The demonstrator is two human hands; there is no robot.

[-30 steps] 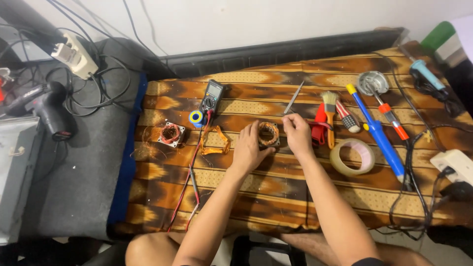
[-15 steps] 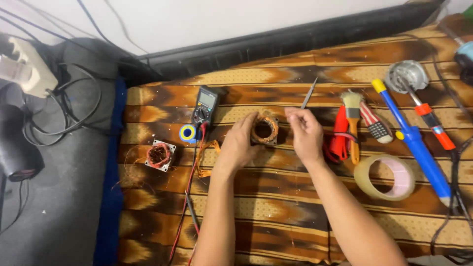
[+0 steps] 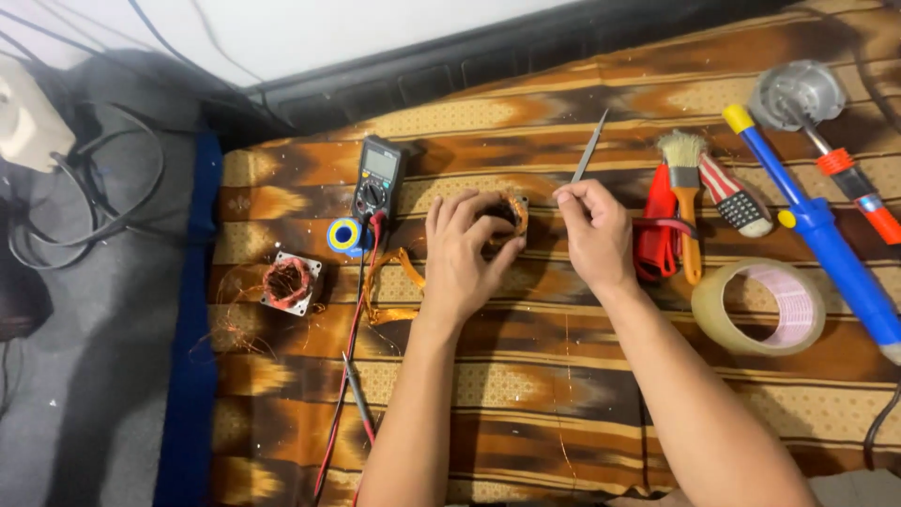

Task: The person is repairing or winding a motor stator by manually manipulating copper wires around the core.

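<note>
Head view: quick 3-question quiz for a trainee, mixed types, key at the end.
1. True or false: the left hand rests on the copper coil.
2. Which lies nearest the tape roll? A) multimeter B) paintbrush C) second coil
3. Fill in: the thin metal file lies just above the ___ hand.

Key: 1 true; 2 B; 3 right.
</note>
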